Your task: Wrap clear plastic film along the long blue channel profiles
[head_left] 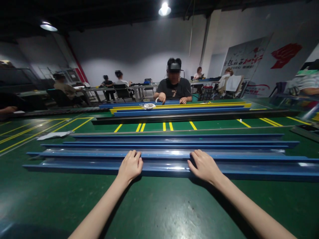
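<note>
Palm-down and apart, both hands [131,165] [204,166] grasp the nearest blue channel [164,168] by its far edge.

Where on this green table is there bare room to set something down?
Bare: the green table between the forearms, before the near blue channels; the yellow-marked strip between these and the black rail. Crowded: around the left hand and right hand; beyond the rail, where yellow profiles lie.

Two lit lamps [164,10] hang beneath a dark ceiling [104,9], with a pale wall [124,46] behind tables [104,88].
</note>
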